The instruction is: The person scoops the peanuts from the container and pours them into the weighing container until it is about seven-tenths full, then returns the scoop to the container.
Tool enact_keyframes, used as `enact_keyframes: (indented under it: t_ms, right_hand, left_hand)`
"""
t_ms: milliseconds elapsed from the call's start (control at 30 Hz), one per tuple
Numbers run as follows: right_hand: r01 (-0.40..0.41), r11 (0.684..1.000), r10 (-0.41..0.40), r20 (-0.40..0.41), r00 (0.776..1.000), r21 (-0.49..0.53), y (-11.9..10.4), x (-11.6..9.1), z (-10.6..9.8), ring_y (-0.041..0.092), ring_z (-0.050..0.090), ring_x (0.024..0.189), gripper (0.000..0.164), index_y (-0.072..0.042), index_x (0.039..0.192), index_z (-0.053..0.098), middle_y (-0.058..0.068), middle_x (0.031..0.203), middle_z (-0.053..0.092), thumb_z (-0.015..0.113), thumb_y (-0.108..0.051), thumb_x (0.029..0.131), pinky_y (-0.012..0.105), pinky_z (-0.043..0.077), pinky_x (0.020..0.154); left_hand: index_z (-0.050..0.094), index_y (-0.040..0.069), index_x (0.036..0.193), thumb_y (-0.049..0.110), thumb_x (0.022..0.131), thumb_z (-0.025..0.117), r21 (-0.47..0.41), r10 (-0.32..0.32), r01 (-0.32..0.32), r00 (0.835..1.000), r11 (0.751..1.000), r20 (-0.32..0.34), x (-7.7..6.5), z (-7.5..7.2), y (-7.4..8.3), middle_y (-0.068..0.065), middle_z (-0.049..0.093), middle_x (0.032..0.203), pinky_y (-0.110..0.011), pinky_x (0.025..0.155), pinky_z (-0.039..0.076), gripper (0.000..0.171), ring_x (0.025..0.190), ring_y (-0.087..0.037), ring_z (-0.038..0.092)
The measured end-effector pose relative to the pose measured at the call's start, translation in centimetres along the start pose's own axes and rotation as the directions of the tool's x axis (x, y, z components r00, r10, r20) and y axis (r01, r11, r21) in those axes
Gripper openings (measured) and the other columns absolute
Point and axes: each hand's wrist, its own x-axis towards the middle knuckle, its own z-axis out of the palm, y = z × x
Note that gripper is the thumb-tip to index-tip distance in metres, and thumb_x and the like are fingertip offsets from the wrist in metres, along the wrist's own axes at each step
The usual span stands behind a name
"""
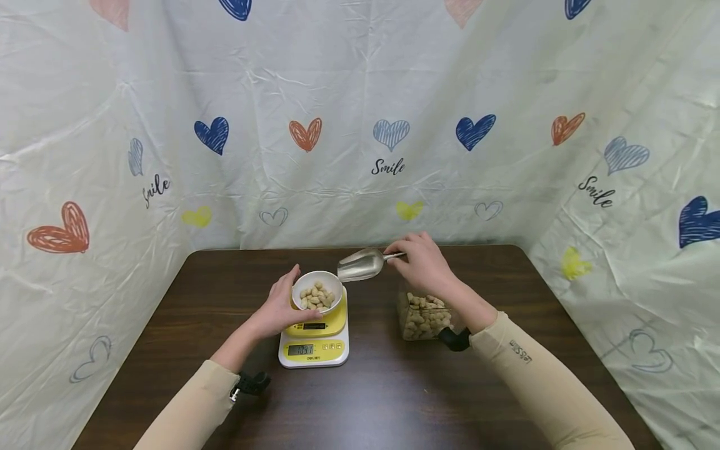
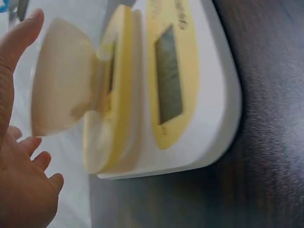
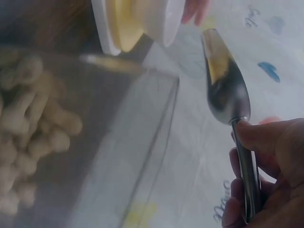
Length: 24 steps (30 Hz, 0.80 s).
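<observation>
A white bowl (image 1: 317, 279) with several peanuts (image 1: 317, 296) in it stands on a yellow and white kitchen scale (image 1: 314, 352), whose display is lit. Around the bowl's left side my left hand (image 1: 281, 306) is spread, thumb at the front and fingers behind. From the left wrist view (image 2: 28, 185) the fingers look relaxed beside the bowl (image 2: 64, 78); contact is hard to tell. My right hand (image 1: 422, 262) grips the handle of a metal scoop (image 1: 361, 265), its mouth beside the bowl's right rim. Thumb and fingers wrap the handle in the right wrist view (image 3: 270, 166).
Below my right forearm stands a clear box (image 1: 402, 319) holding many peanuts (image 3: 35, 123). The dark wooden table (image 1: 388, 400) ends at a white cloth backdrop (image 1: 343, 81) printed with hearts. Wrist cameras (image 1: 253, 383) are strapped to both arms.
</observation>
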Motion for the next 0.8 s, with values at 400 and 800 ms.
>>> enact_keyframes:
  t_ms: [400, 800]
  right_hand:
    - [-0.039, 0.999, 0.038, -0.072, 0.997, -0.012, 3.8, -3.3, -4.7, 0.033, 0.05, 0.11, 0.021, -0.012, 0.116, 0.077, 0.007, 0.108, 0.064, 0.074, -0.019, 0.097, 0.05, 0.042, 0.09]
    - [-0.048, 0.998, 0.044, -0.132, 0.99, -0.032, 6.7, -6.2, -8.3, 0.027, 0.042, 0.09, 0.018, -0.011, 0.111, 0.08, 0.003, 0.089, 0.056, 0.077, -0.017, 0.094, 0.043, 0.03, 0.08]
  left_hand:
    - [0.008, 0.036, 0.165, 0.058, 0.076, 0.086, -0.023, 0.167, -0.167, 0.986, 0.986, 0.0, -0.4, -0.4, 5.5, 0.008, 0.017, 0.167, -0.061, 0.115, 0.023, 0.12, 0.153, -0.021, 0.008]
    - [0.006, 0.04, 0.164, 0.061, 0.077, 0.084, -0.081, 0.283, -0.276, 0.953, 0.958, 0.111, 0.1, 3.6, 10.1, 0.014, 0.019, 0.165, -0.051, 0.117, 0.026, 0.118, 0.151, -0.013, 0.016]
